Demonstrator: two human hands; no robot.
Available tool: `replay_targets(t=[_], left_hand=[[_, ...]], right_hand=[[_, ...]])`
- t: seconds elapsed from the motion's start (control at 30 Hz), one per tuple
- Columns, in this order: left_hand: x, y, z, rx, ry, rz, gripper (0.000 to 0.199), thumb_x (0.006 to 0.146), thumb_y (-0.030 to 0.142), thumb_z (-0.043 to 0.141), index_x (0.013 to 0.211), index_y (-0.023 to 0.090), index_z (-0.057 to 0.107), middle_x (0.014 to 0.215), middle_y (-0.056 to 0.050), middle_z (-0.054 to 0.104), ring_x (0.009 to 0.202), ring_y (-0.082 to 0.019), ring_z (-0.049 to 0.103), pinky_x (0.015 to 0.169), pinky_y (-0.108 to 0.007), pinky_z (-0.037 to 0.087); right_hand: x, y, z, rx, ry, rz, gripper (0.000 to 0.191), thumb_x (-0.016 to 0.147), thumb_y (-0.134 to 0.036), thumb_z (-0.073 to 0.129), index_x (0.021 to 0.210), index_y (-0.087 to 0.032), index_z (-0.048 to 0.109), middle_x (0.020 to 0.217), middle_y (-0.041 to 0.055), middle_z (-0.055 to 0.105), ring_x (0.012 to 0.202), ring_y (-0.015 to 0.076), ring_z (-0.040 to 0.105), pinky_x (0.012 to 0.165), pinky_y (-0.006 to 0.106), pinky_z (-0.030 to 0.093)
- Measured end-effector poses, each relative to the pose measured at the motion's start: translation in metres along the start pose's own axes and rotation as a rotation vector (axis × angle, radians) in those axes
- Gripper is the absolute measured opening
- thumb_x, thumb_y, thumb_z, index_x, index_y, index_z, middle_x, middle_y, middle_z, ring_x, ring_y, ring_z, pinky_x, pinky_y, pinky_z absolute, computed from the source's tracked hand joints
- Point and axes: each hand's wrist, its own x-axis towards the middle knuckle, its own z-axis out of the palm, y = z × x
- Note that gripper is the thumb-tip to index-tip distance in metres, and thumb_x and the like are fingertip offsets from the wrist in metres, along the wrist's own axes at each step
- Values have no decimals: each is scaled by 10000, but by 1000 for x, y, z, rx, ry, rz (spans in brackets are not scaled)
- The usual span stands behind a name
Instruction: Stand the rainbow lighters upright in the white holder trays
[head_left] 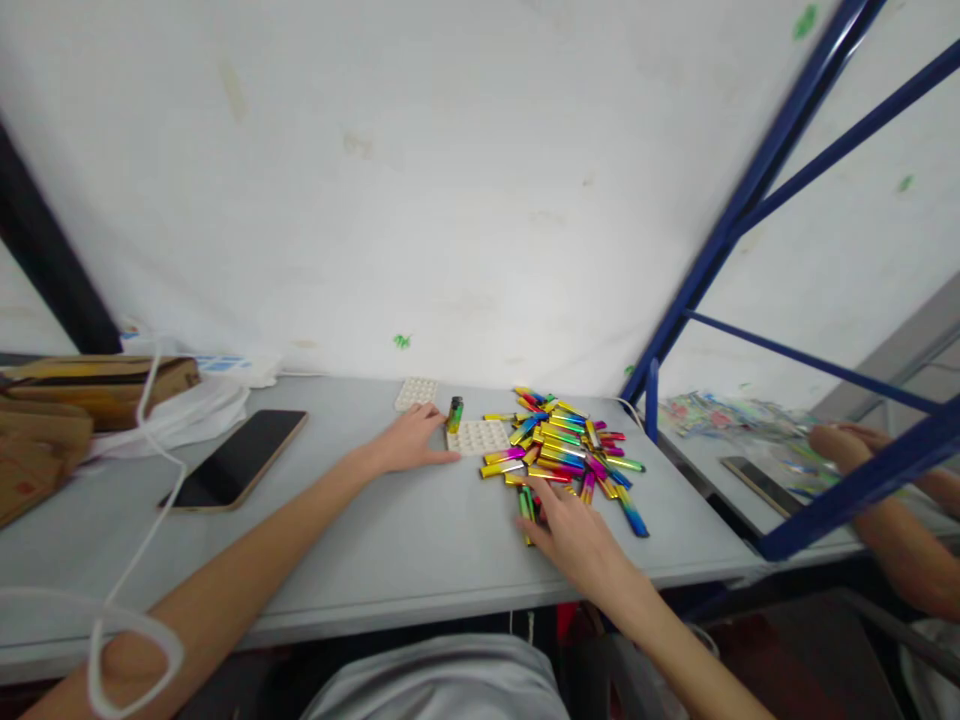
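My left hand [412,437] rests at the left end of a white tray [480,438] with rows of round holes. Its thumb and fingers are apart, near the tray's edge. One shiny green-and-gold lighter [454,414] stands upright at the tray's left end. On the right, a loose pile of metallic lighters [562,440] in gold, blue, green, red and purple lies on the table. My right hand [570,528] is at the front of this pile, thumb and fingers closed about a green-and-gold lighter [527,512]. Its fingertips partly hide the lighters there.
A second white holed tray [417,393] lies by the wall. At left are a phone [240,460], a white cable [148,400] and cardboard boxes [105,385]. A blue metal frame [724,240] rises at right; beyond it are another person's hands [847,445] and a phone [761,484].
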Motion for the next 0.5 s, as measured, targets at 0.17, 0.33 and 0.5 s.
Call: replay_targets(t=[0.17, 0.33, 0.5], left_hand=[[-1, 0, 0, -4, 0, 8, 630, 816, 697, 741, 1208, 206, 705, 1235, -168, 699, 1166, -342, 627, 1054, -449, 494], [-3, 1, -1, -4, 2, 3, 582, 823, 679, 752, 1193, 232, 708, 1209, -150, 701, 1161, -335, 639, 1058, -441, 497], [-3, 2, -2, 11, -9, -4, 609, 826, 686, 748, 1207, 213, 710, 1233, -162, 695, 1176, -343, 641, 1072, -454, 502]], right_hand=[[15, -1, 2, 38, 18, -80, 583, 831, -108, 659, 1397, -247, 635, 1196, 147, 753, 1035, 309, 742, 863, 357, 552], [25, 9, -15, 344, -11, -208, 363, 835, -134, 632, 1165, -249, 729, 1114, 104, 743, 1047, 277, 713, 928, 368, 549], [56, 7, -28, 1032, -276, -113, 206, 936, -412, 622, 1064, -253, 641, 754, 0, 686, 665, 200, 648, 647, 304, 508]])
